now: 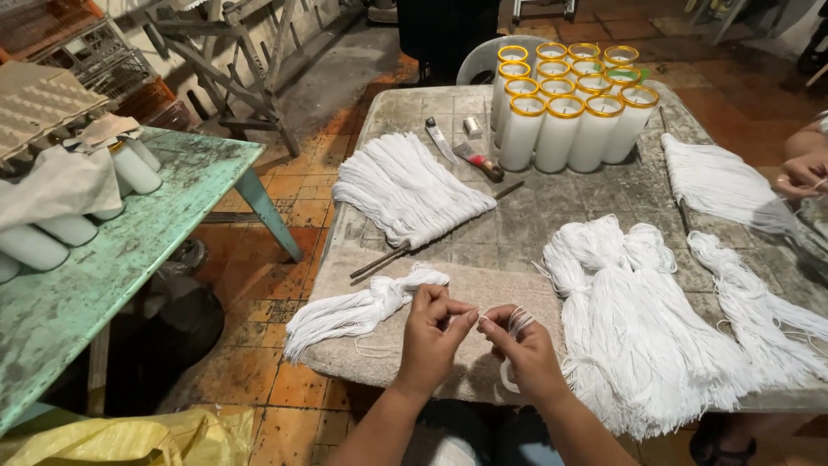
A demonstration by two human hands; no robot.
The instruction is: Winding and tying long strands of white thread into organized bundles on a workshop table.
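My left hand and my right hand meet over the near edge of a grey stone table. Both pinch a thin white string stretched between them. My right hand also has a small loop of white string wound round its fingers. Just left of my left hand lies a tied bundle of white strings, on a beige cloth. A big pile of white string hanks rests to the right of my right hand.
A fan of white strings on a rod lies mid-table. Several white candle glasses with gold rims stand at the back. Another person's hand works strings at the right edge. A green table with lying candles stands left.
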